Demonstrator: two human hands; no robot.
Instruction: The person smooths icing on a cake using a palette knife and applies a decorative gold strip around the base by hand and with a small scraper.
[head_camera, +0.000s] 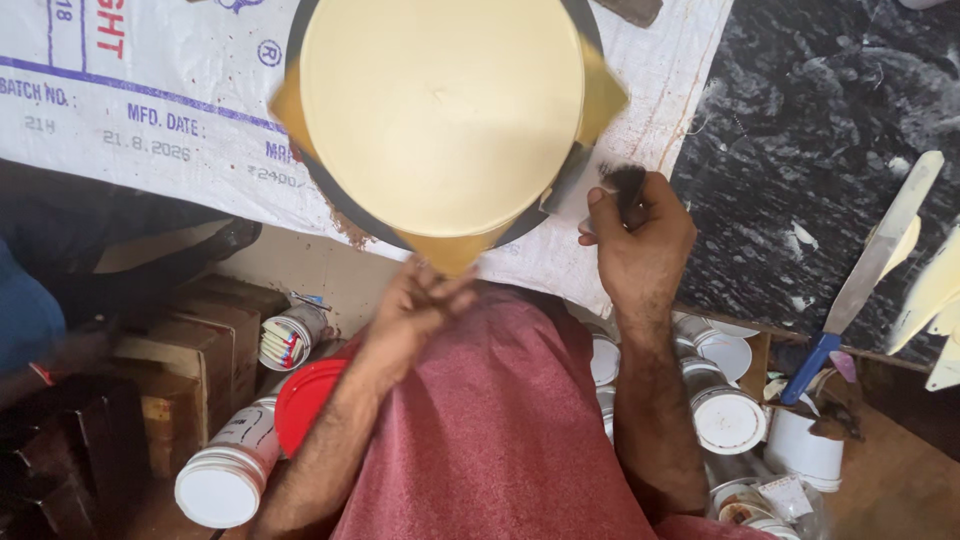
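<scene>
Head view looked straight down on a round cake (440, 110), coated smooth in pale cream, which sat on a square gold board (600, 95) over a dark turntable (560, 185), all of it resting on a white printed sack (150, 100) spread over the counter. The left hand (420, 300) lay at the near corner of the board, its fingers drawn together and touching the corner's edge, seemingly steadying or turning it. The right hand (640, 240) was closed around a small dark tool (628, 185), held just beside the cake's right rim; whether it was a brush or a scraper could not be told from the blur. By the look of it, the step in hand was finishing the side of the coated cake, with the top already level. The next move would call for a slow, even turn from the left hand while the right kept the tool light against the side, so as not to gouge the cream. On the black marble (820, 150) to the right lay a long palette knife (870, 270) with a blue handle, well apart. Below the counter stood white-lidded tins (725, 415) and a red lid (305, 400).
</scene>
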